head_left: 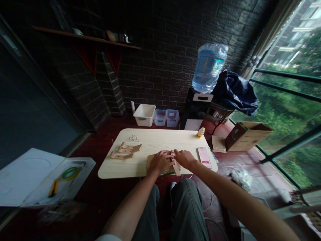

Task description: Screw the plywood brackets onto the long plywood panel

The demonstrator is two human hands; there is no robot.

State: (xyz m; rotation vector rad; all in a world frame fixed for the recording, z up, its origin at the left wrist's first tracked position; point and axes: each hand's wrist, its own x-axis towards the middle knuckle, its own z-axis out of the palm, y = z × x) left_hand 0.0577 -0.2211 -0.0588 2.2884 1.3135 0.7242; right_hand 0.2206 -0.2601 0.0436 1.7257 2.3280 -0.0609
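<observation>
Running its long axis toward you, the wooden piece [178, 170] lies over the brown package [149, 161] on the table [152, 140]: your right hand [185, 158] bunches fingers at its far end, your left hand [162, 161] touches its left side; whether either grips, I cannot tell.

Tabletop [150, 137] is a pale creamy yellow with faint wood grain, and the wooden brackets [122, 156] are a warm pinkish tan with dark spots. Same tan on the wooden strip [177, 170]; the block [150, 161] is a duller brown. Phone [205, 158] screen is pinkish white with a red patch, and the little bottle [200, 133] has a yellow cap. From where I'm standing, the wall [160, 60] is charcoal in a brick pattern, the floor [100, 194] is deep red, the water jug [208, 72] is see-through blue and the trousers [190, 207] are grey-green.
</observation>
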